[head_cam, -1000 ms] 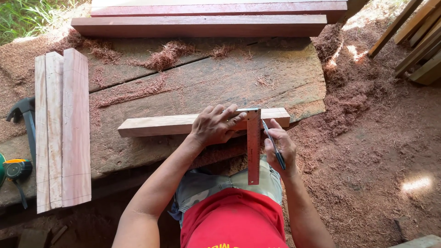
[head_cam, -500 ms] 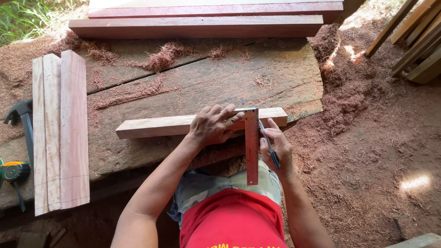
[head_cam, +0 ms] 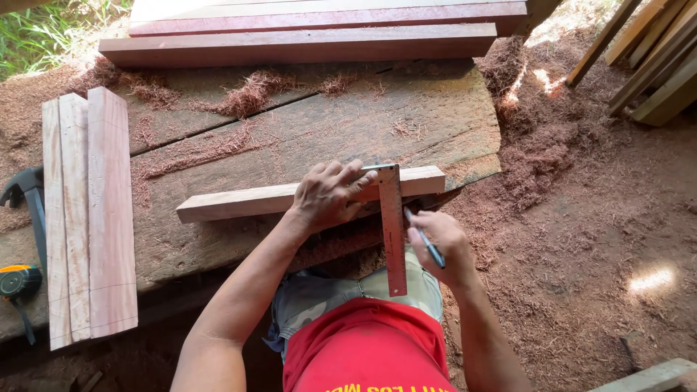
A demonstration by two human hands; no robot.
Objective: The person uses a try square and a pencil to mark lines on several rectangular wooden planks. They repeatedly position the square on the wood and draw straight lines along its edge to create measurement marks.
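Head view, near to far. Nearest: person's red shirt (head_cam: 367,348) and camouflage shorts (head_cam: 319,297). R hand (head_cam: 439,243) is closed round a dark pen (head_cam: 428,243), pinching it betw. thumb and fingers, tip pointing up toward the wood strip (head_cam: 239,202); tip is just short of the strip's near edge, right beside the square's blade. Try square (head_cam: 393,229): long steel blade runs toward the person, short arm lies across the strip's top near its R end. L hand (head_cam: 330,194) lies palm-down, fingers spread, pressing on strip and square together; fingertips touch the square's corner. Strip lies crosswise, L–R, near the front edge of the plank bench (head_cam: 305,123), slightly tilted, R end farther.

L side of bench: three pale boards (head_cam: 87,218) side by side, lengthwise. Beyond the bench edge, far L: yellow-green tape measure (head_cam: 18,282) and dark hammer (head_cam: 29,196). Reddish shavings (head_cam: 250,91) scattered mid-bench. Far edge: stacked reddish planks (head_cam: 305,40). R: sawdust-covered ground (head_cam: 581,218); leaning timbers (head_cam: 646,58) top R.
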